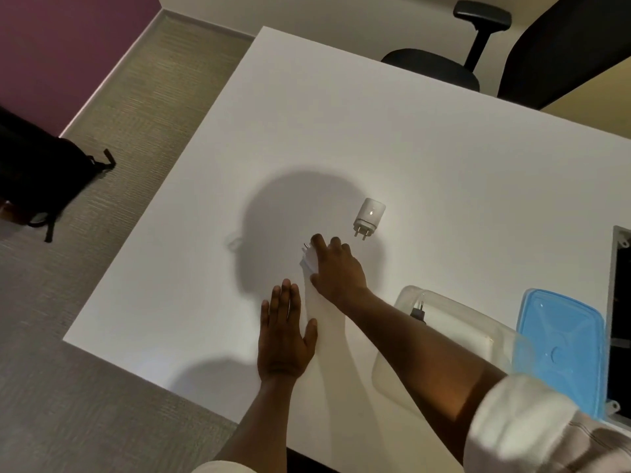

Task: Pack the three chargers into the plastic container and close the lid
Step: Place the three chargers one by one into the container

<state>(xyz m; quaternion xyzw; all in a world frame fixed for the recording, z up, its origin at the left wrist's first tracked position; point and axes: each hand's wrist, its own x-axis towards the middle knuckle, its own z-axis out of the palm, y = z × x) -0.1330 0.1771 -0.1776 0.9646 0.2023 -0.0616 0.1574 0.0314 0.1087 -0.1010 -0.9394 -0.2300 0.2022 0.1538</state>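
My right hand (336, 269) reaches across the white table (444, 165) and closes on a white charger (308, 259), whose prongs stick out at the fingertips. A second white charger (369, 216) lies just beyond, to the right, prongs toward me. A black charger (418, 310) stands inside the clear plastic container (454, 327) at the right, partly hidden by my forearm. The blue lid (563, 346) lies beside the container, off it. My left hand (285, 336) rests flat on the table, fingers spread, holding nothing.
A black office chair (478, 56) stands at the table's far edge. A black bag (41, 179) sits on the carpet to the left. A grey cable hatch (619, 302) is set in the table's right edge.
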